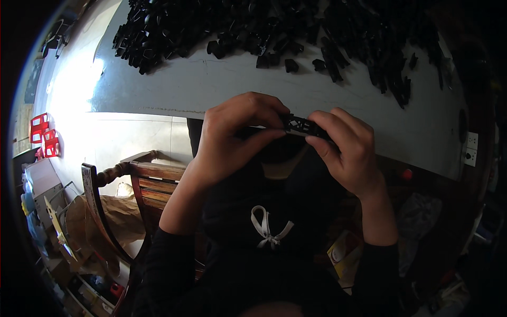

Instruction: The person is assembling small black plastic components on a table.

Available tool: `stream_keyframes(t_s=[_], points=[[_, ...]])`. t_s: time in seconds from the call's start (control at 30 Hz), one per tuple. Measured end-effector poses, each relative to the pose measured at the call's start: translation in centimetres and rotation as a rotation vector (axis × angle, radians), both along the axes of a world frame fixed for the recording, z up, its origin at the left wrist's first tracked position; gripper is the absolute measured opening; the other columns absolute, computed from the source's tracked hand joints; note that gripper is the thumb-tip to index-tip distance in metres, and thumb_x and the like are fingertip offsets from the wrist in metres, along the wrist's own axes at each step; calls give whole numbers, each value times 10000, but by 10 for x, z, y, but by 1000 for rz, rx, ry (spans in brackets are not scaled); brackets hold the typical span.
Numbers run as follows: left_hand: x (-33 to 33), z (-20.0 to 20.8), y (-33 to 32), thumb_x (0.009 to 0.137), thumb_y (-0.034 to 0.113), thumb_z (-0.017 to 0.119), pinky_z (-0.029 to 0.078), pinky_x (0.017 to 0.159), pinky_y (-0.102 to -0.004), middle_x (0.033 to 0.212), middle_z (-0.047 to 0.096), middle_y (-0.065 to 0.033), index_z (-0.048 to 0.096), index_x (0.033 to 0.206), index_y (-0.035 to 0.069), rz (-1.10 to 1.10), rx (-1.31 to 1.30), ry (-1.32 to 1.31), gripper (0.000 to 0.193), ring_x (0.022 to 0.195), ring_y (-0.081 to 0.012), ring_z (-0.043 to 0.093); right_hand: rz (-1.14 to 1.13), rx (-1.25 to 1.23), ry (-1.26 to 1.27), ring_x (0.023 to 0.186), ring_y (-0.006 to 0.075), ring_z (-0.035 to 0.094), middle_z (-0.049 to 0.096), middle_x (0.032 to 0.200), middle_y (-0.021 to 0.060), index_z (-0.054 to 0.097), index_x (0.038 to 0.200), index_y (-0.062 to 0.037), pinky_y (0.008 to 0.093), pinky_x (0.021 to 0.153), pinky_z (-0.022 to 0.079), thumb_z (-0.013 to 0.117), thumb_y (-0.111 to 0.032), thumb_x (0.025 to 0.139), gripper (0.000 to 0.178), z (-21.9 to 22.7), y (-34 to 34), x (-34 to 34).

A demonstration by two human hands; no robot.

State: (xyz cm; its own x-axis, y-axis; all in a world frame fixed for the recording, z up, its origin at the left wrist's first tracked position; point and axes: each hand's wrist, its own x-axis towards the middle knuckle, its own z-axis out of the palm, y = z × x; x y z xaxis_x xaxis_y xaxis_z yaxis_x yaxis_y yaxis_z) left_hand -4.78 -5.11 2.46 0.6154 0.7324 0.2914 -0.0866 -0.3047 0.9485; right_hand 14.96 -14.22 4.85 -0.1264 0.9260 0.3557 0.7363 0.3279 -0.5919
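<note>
Black clothing (317, 264) with a white drawstring bow (270, 238) is nearest the camera, on the near side of the table (169, 90). Left hand (235, 129) and right hand (346, 145) both grip one narrow black slotted part (299, 125), thumb opposing fingers. The part spans the gap between the hands, one end in each pinch. In view, it overlaps the near edge of the table; its height above the surface cannot be determined.

The table is grey. Small black parts (158, 31) are heaped along its far side; elongated black pieces (380, 53) lie at its far right. A slatted wooden armchair (158, 170) stands at its near left. Red plastic stools (39, 127) rest on the floor (142, 137) left of the table. A white wall socket (471, 140) is beyond its right edge.
</note>
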Motion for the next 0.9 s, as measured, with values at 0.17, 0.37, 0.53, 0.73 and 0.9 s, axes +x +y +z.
stream_keyframes(t_s=[0.17,0.37,0.53,0.73,0.9], points=[[-4,8,1,691,-84,721,524,763,-291,1023,644,-165,612,818,-2,-156,31,73,186,918,-205,641,59,-71,12,593,194,550,578,768,85,606,976,10,306,520,431,674,-143,833,220,4,-6,-1],[15,9,-27,966,252,458,507,840,-317,1038,657,-185,632,926,-62,-287,-437,-388,361,985,-249,636,202,-75,-81,840,302,651,636,902,138,621,970,13,408,718,521,747,-106,702,319,0,-18,-22],[16,0,-31,1023,330,359,499,868,-323,980,676,-194,645,930,-83,-433,-421,-428,511,943,-265,657,176,137,-76,883,311,646,613,1019,139,623,981,40,402,743,533,755,-76,678,350,-9,-26,-42],[15,-5,-38,1020,352,337,498,856,-351,902,681,-189,646,875,-72,-359,-395,-288,544,931,-293,652,149,139,12,837,262,658,623,958,117,635,918,12,339,654,552,723,-105,725,242,-24,-24,-45],[21,0,-28,1012,380,330,452,897,-369,1022,646,-205,639,899,-45,-370,-242,-118,537,994,-307,612,181,116,-59,828,259,650,619,923,114,629,893,-17,316,655,553,692,-125,745,194,-26,-16,-33]])
